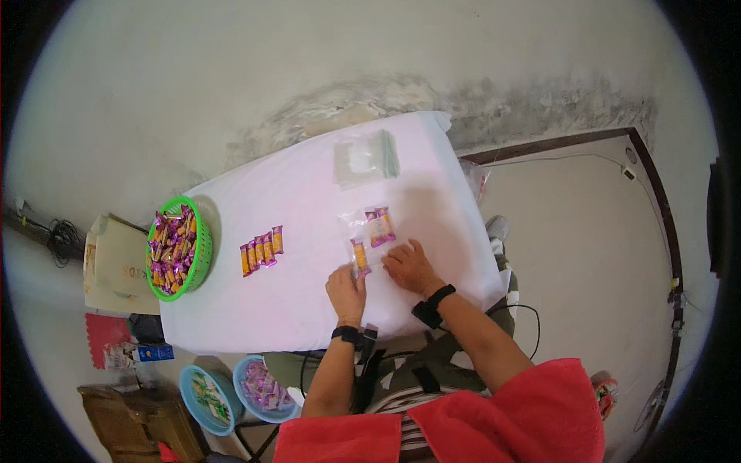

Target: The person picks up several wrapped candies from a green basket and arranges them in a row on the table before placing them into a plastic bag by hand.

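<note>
On the white-covered table, a clear plastic bag (pixel 354 222) lies with orange-and-purple snack packets (pixel 380 225) at its upper right and a single packet (pixel 360 255) lower down. My left hand (pixel 345 295) has curled fingers pinched at the bag's lower edge, just below that packet. My right hand (pixel 411 268) touches the bag's right side with fingers apart. To the left, a row of similar packets (pixel 261 249) lies flat. A stack of clear bags (pixel 366 157) sits toward the back.
A green basket (pixel 199 258) heaped with packets stands at the table's left end, beside a cream box (pixel 110 262). Blue tubs (pixel 202 420) of wrapped items sit low at left, near a brown case (pixel 123 424). A stained wall (pixel 293 62) backs the table; a cable (pixel 532 309) loops at right.
</note>
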`<state>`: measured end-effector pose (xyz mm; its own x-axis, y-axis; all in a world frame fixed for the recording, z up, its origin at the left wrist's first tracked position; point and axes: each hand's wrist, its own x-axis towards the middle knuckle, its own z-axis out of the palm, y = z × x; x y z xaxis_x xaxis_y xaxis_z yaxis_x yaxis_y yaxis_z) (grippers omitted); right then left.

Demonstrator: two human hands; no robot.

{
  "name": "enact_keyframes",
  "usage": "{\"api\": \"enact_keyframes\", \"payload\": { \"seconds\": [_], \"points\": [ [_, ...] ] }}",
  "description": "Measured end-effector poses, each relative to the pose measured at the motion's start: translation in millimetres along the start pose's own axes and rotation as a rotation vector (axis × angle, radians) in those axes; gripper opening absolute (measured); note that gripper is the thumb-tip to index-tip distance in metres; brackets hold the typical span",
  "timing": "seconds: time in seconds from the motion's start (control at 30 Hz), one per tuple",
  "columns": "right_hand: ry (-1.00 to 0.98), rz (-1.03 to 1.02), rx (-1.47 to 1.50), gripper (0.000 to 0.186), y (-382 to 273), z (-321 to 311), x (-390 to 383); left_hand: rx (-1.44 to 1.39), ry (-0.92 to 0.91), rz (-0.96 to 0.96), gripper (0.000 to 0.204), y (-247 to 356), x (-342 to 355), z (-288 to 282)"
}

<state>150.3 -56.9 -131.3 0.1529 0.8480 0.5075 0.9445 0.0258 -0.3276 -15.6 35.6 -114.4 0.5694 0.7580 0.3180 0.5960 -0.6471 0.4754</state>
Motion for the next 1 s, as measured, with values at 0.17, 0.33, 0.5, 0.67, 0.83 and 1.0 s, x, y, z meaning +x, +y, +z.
{"api": "enact_keyframes", "payload": {
  "seconds": [0.17, 0.33, 0.5, 0.67, 0.83, 1.0],
  "points": [
    [0.015, -0.076, 0.057, 0.031, -24, -2, 21, -0.061, 0.089, 0.029, 0.021, -7, -3, 6],
    [-0.094, -0.031, -0.099, 0.027, -34, 13, 35, -0.122, 0.061, 0.032, 0.009, -5, 0, 3],
    [-0.121, -0.055, -0.172, 0.018, -38, 11, 47, -0.110, 0.133, 0.071, 0.006, -7, -2, 4],
    [-0.176, 0.010, -0.330, 0.014, -43, 8, 59, -0.118, 0.143, 0.038, 0.005, -5, -3, 2],
    [-0.257, 0.048, -0.327, 0.023, -30, 8, 65, -0.129, 0.139, 0.003, 0.006, -5, -6, 4],
    [-0.240, -0.042, -0.274, 0.023, -24, 5, 64, -0.180, 0.133, 0.025, 0.008, -4, -5, 0]
  ]
}}
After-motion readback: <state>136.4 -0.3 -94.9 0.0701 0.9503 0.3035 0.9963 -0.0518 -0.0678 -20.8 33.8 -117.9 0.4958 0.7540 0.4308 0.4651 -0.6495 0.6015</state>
